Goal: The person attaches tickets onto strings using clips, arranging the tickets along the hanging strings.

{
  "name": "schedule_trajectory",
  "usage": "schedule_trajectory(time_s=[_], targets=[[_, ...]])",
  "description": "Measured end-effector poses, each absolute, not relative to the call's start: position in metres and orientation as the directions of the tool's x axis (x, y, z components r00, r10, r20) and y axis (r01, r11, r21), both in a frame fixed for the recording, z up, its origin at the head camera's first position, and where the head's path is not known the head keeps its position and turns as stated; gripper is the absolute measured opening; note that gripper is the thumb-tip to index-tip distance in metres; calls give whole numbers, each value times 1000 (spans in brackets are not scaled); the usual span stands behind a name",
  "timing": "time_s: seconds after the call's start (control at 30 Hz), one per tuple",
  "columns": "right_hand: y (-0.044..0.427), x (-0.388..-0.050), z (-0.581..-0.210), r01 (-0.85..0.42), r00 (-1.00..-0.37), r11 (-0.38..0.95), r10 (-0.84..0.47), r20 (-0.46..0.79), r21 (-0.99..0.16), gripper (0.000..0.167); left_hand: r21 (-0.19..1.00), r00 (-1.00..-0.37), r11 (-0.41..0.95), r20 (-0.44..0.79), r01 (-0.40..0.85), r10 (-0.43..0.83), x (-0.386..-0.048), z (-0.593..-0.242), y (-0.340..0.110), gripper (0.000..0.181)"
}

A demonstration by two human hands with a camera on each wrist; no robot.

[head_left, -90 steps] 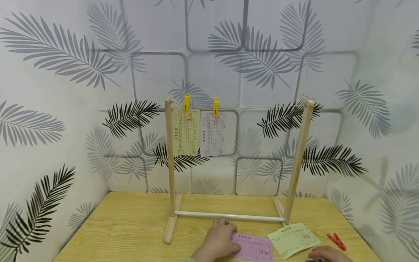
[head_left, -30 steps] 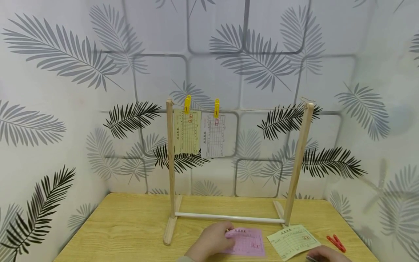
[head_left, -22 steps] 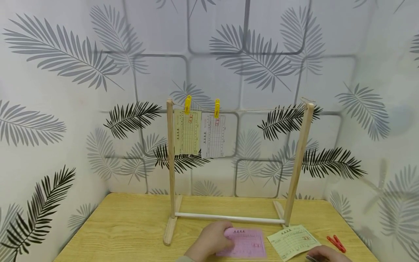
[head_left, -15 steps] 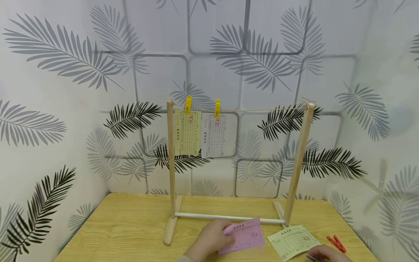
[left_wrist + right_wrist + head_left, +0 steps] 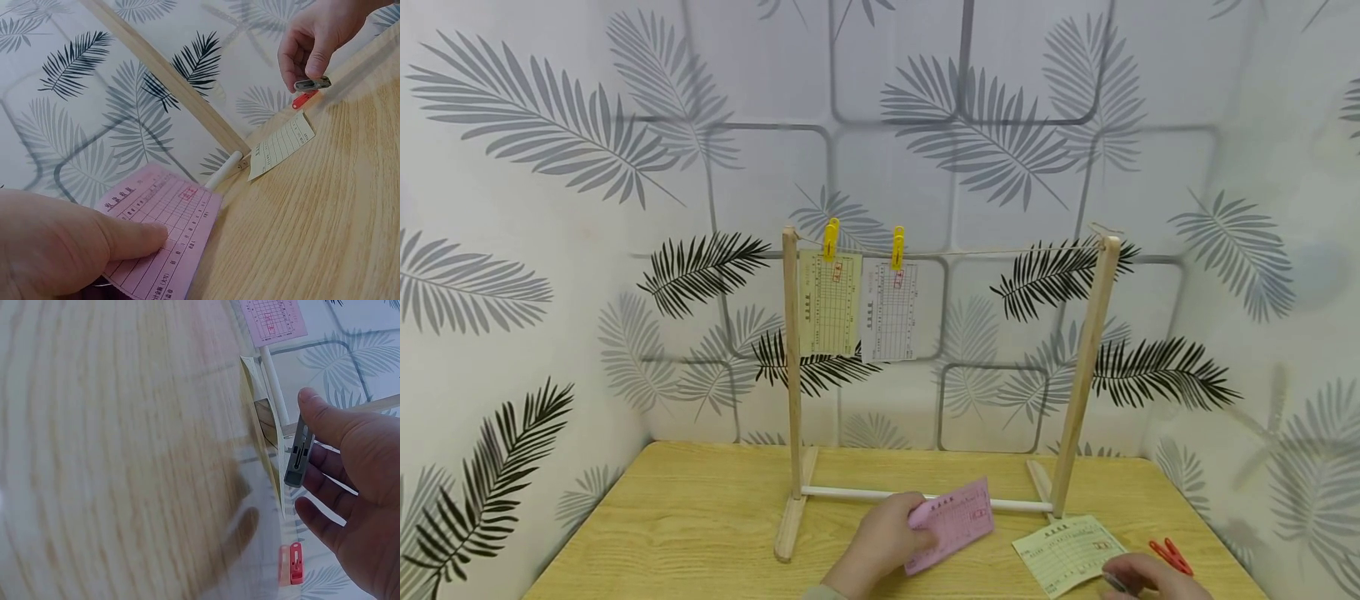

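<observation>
In the head view my left hand (image 5: 883, 537) pinches a pink receipt slip (image 5: 958, 525) by its left side, thumb on top. The slip is tilted up off the table in front of the rack's white bar. My right hand (image 5: 369, 469) holds a grey clothespin (image 5: 300, 453) between thumb and fingers, seen best in the right wrist view. A pale green receipt slip (image 5: 1063, 550) lies on the table just left of that hand. Beyond the hand lies a red clothespin (image 5: 1171, 557).
A wooden rack (image 5: 1086, 375) stands on the table (image 5: 685, 517) with a string (image 5: 992, 250) across its top. Two yellow clothespins (image 5: 898, 248) hold a yellow-green slip (image 5: 830, 308) and a white slip (image 5: 887, 317) on the string's left half. A patterned wall surrounds the table.
The pink slip has been lifted off the table in my left hand, its right end tilting up. My right hand has risen slightly with the clothespin.
</observation>
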State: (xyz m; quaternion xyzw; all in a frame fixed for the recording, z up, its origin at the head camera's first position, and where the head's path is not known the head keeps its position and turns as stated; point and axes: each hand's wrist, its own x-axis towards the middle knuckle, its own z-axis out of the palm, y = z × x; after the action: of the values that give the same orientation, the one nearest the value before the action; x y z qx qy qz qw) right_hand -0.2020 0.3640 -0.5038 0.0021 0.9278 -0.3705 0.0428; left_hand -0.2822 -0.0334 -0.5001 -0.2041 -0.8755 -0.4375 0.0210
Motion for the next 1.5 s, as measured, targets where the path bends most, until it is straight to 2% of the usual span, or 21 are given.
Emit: schedule_trajectory(time_s=[0.07,0.23,0.4,0.6,0.67,0.77,0.9,1.07,1.2,1.37,1.5], targets=[[362,-201,-501,47,-997,731,-9,-79,-681,45,757,-916,534,221,378,335,-283,-501,-33,20],[368,-205,-499,-23,-994,735,-91,-65,-678,49,774,-922,522,205,358,329,-284,-503,-33,23],[372,-208,-499,-60,-989,730,-138,-61,-681,45,787,-921,501,216,360,323,-284,-502,-33,22],[362,-207,-499,37,-999,761,10,-44,-648,41,805,-930,488,209,339,301,-285,-501,-33,20],[359,-207,-498,71,-997,765,60,-39,-640,43,817,-937,481,193,318,291,-286,-500,-33,17],[357,-207,-496,101,-994,763,98,-41,-638,52,838,-948,470,160,279,276,-286,-499,-32,22],[356,-206,-494,104,-994,745,99,-44,-659,57,833,-951,476,174,280,254,-286,-497,-32,19],[354,-207,-491,99,-995,718,95,-43,-689,52,813,-943,485,233,322,236,-285,-495,-32,10],[352,-207,-488,97,-994,699,101,-37,-709,50,824,-947,472,233,314,223,-285,-495,-32,7],[350,-206,-485,96,-994,704,107,-28,-704,53,855,-958,441,199,272,206,-286,-493,-35,19],[346,-206,-480,84,-994,718,107,-10,-691,53,868,-961,423,186,259,207,-285,-491,-35,17]])
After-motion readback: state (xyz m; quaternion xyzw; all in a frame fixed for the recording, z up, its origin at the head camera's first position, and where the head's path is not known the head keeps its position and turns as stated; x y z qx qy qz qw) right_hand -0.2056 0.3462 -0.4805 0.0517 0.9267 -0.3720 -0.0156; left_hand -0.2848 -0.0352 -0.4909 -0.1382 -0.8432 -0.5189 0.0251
